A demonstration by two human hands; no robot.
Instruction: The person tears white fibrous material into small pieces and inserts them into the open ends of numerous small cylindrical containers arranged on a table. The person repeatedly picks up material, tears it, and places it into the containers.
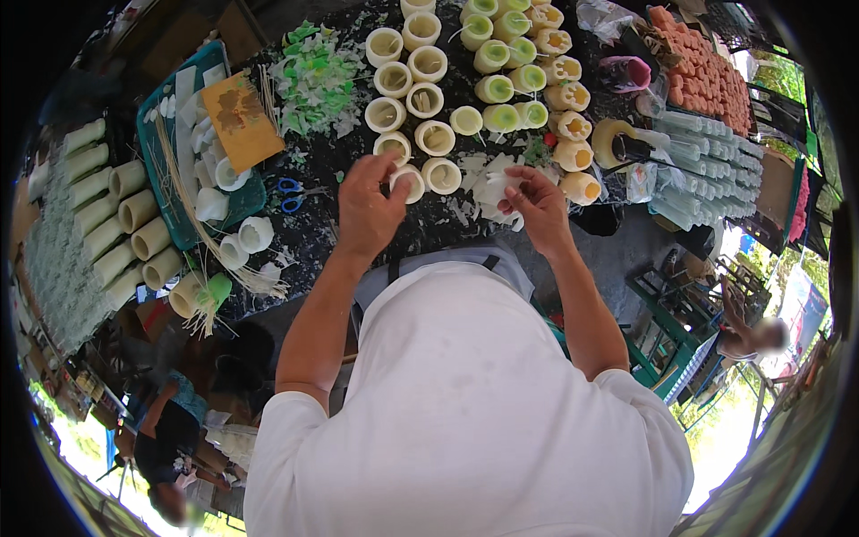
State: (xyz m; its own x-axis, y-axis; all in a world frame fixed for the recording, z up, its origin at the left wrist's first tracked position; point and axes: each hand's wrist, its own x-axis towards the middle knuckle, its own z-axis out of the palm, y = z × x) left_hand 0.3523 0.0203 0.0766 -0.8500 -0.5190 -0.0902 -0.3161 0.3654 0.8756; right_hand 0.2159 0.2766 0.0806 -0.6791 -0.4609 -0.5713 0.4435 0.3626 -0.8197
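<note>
My left hand [371, 199] is at the near end of the cream cups [427, 63], thumb and fingers curved part-way round the nearest cup [416, 186]; I cannot tell from my view whether that grip presses on it or only brackets it. My right hand [542, 208] is pinched almost closed and seems to have hold of a thin white piece [506, 185], at the edge of a heap of white scraps [483, 170].

If the left fingers close unevenly, I judge the nearest cup could tip or knock its neighbour [441, 176], which stands just beside it. The white piece looks thin enough to bend or snap under a hard squeeze from the right grip.

The flower-rimmed cups [573, 157] crowd my right hand's outer side, and the green-filled cups [504, 117] stand ahead of it, so a wide swing could topple some. Out left, blue-handled scissors [291, 195] lie on the dark bench [313, 161] near a teal tray [253, 199]. A green-and-white flake heap [315, 79] stands in the way farther out.
</note>
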